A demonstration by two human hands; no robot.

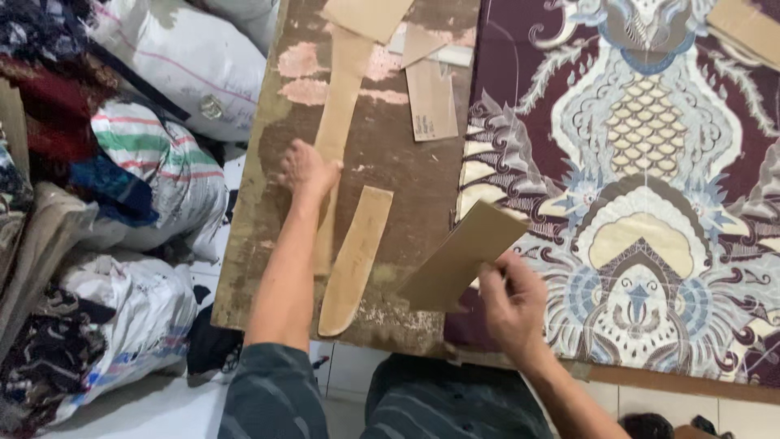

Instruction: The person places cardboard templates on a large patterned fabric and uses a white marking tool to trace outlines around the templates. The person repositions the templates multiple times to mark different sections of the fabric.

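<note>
Head view, looking down on a worn brown wooden worktable (390, 162) w/ a maroon batik cloth printed in cream and blue ornament (634, 162) spread over its right part. The left hand (307, 171) is pressing flat, fingers spread wide, onto a long narrow tan cardboard pattern strip (337, 106) lying lengthwise on the bare wood; it is gripping nothing, only pinning the strip down. Just beside it, to the right and apart from the hand, a shorter curved tan cardboard pattern piece (355, 260) is lying on the table. The right hand (510, 305) is holding a flat tan cardboard pattern sheet (463, 256) by its lower right corner, fingers closed on it, the sheet tilting up and hovering over the boundary btwn wood and cloth edge. More cardboard offcuts (431, 97) are resting at the far end of the table; another cardboard piece (743, 28) is lying on the cloth at top right. Stuffed white woven sacks (187, 57) and bundled fabrics are piling up at left, beside the table. Judged step: sorting and picking pattern pieces, w/ one sheet in transit toward the cloth. The next move appears to call for lowering the held sheet flat onto the cloth, squaring it against the printed motif, and keeping the cloth unwrinkled under it; the strip under the left palm needs a proper grip if it is to be lifted.
</note>
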